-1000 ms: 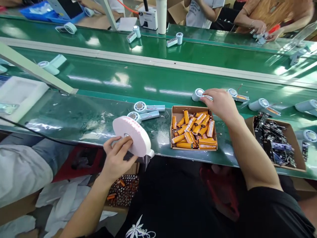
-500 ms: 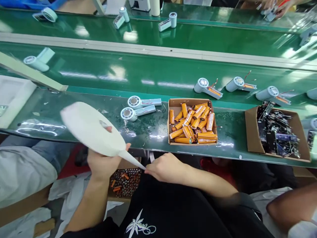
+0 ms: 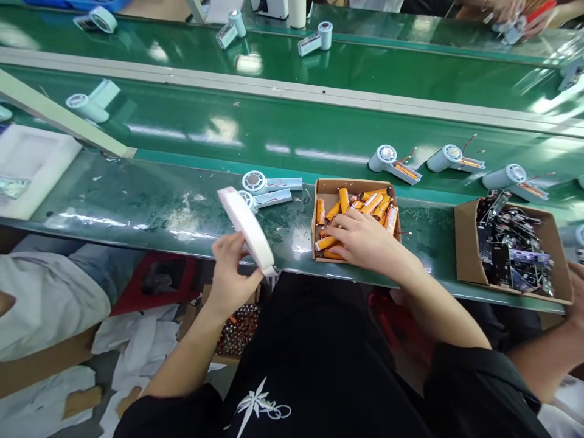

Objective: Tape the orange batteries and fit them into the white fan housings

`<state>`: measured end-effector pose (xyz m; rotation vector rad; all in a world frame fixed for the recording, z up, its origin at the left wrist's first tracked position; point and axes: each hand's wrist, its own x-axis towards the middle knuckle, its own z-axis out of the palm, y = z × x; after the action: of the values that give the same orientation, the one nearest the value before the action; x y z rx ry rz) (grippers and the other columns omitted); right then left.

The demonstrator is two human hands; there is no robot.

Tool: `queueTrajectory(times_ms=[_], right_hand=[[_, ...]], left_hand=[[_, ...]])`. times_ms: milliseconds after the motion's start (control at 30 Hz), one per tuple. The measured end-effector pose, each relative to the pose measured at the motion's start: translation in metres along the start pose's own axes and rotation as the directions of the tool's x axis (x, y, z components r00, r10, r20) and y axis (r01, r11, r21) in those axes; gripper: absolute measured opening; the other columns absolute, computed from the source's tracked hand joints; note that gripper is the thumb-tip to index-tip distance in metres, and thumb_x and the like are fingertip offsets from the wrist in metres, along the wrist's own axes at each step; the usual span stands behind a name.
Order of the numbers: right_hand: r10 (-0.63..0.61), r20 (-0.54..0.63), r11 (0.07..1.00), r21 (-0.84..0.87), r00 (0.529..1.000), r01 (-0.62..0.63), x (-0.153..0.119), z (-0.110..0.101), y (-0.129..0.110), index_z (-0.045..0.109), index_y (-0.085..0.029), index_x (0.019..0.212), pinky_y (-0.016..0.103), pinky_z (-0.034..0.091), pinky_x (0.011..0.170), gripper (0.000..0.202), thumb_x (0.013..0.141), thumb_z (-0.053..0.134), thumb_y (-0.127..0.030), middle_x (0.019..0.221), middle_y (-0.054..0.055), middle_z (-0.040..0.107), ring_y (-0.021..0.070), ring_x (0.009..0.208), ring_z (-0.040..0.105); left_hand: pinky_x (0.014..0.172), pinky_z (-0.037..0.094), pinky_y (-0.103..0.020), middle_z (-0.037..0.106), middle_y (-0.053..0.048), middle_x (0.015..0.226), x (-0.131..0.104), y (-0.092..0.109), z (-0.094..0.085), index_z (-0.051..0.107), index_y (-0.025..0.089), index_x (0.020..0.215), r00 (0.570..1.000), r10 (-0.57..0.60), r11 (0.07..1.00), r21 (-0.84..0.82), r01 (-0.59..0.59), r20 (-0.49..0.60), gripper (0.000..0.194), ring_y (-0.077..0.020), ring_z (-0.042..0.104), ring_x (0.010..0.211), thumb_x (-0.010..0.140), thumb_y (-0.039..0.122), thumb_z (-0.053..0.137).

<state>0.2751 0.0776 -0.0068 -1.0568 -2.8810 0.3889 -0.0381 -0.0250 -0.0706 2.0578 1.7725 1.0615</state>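
Your left hand (image 3: 230, 277) grips the white tape roll (image 3: 247, 230) at centre frame; your right hand (image 3: 365, 242) lies half-open among orange batteries (image 3: 370, 204), perhaps pinching one.

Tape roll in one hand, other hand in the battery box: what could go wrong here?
1. The left hand grips the tape roll tilted at the table's near edge; it might slip off towards the floor.
2. The right hand digs into loose orange batteries in an open cardboard box; some carry thin wires that could snag or get pulled.
3. The box sits near the edge, so a push may tip it.
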Motion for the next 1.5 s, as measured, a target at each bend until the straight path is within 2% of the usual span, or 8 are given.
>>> queueTrajectory(times_ms=[233,367,467,633,867,1033,1400,1500], right_hand=[[-0.035,-0.175,0.945,0.315,0.984,0.090,0.020,-0.010,-0.001,0.078,-0.019,0.096,0.041,0.052,0.093,0.010,0.094,0.076,-0.028,0.107,0.009,0.075,0.0262,0.103,0.067],[0.370,-0.500,0.667,0.729,0.783,0.150,-0.007,-0.009,0.007,0.070,-0.026,0.118,0.034,0.059,0.080,0.034,0.089,0.085,-0.035,0.101,0.001,0.074,0.0187,0.088,0.070],[0.485,-0.565,0.686,0.720,0.667,0.110,-0.017,0.006,0.014,0.069,-0.030,0.129,0.036,0.060,0.083,0.037,0.093,0.079,-0.034,0.102,0.001,0.070,0.0189,0.091,0.070],[0.433,-0.403,0.825,0.537,0.807,-0.174,-0.026,0.005,0.027,0.079,-0.024,0.108,0.047,0.059,0.101,0.016,0.096,0.073,-0.032,0.113,0.007,0.078,0.0262,0.107,0.074],[0.626,-0.734,0.745,0.663,0.265,0.076,-0.066,-0.029,0.027,0.068,-0.030,0.095,0.047,0.068,0.080,0.037,0.072,0.097,-0.036,0.097,0.004,0.079,0.0301,0.096,0.079],[0.710,-0.547,0.557,0.821,0.443,0.123,-0.058,0.001,0.006,0.063,-0.026,0.099,0.042,0.068,0.082,0.035,0.079,0.092,-0.031,0.105,0.007,0.081,0.0272,0.102,0.080],[0.720,-0.601,0.504,0.796,0.346,0.334,-0.026,0.044,-0.049,0.054,-0.030,0.098,0.047,0.066,0.095,0.032,0.089,0.084,-0.031,0.113,0.004,0.082,0.0261,0.106,0.079],[0.697,-0.588,0.502,0.809,0.410,0.306,-0.021,0.054,-0.057,0.052,-0.029,0.096,0.050,0.067,0.095,0.031,0.090,0.083,-0.034,0.115,0.006,0.081,0.0278,0.111,0.078]], left_hand=[[0.104,0.055,-0.052,0.060,-0.014,0.139,0.012,0.015,0.022,0.046,0.024,0.152,0.979,0.194,0.979,0.051,-0.198,0.069,0.073,-0.0325,0.048,0.128,0.084,0.010,0.070],[0.107,0.051,-0.052,0.065,-0.014,0.132,0.010,0.021,0.023,0.050,0.020,0.147,0.960,0.274,0.956,0.094,-0.279,0.063,0.067,-0.0326,0.050,0.124,0.083,0.006,0.067],[0.106,0.050,-0.053,0.066,-0.015,0.130,0.009,0.022,0.023,0.052,0.019,0.145,0.956,0.284,0.950,0.116,-0.290,0.067,0.065,-0.0326,0.051,0.123,0.083,0.005,0.066],[0.105,0.050,-0.054,0.067,-0.015,0.129,0.009,0.022,0.026,0.052,0.020,0.145,0.953,0.292,0.947,0.116,-0.300,0.081,0.065,-0.0331,0.052,0.122,0.083,0.004,0.066],[0.106,0.049,-0.053,0.068,-0.014,0.130,0.009,0.024,0.026,0.050,0.021,0.148,0.950,0.305,0.945,0.102,-0.311,0.071,0.070,-0.0335,0.054,0.122,0.083,0.004,0.068],[0.108,0.047,-0.054,0.071,-0.014,0.129,0.014,0.033,0.032,0.054,0.021,0.147,0.932,0.347,0.922,0.145,-0.360,0.105,0.070,-0.0340,0.055,0.124,0.081,0.000,0.067],[0.093,0.054,-0.042,0.073,-0.009,0.130,0.015,0.051,0.026,0.062,0.026,0.147,0.917,0.375,0.877,0.269,-0.398,0.137,0.066,-0.0347,0.043,0.130,0.086,-0.001,0.067],[0.099,0.052,-0.042,0.074,-0.008,0.131,0.016,0.052,0.022,0.062,0.025,0.148,0.898,0.410,0.847,0.299,-0.440,0.159,0.064,-0.0324,0.046,0.128,0.088,0.000,0.068]])
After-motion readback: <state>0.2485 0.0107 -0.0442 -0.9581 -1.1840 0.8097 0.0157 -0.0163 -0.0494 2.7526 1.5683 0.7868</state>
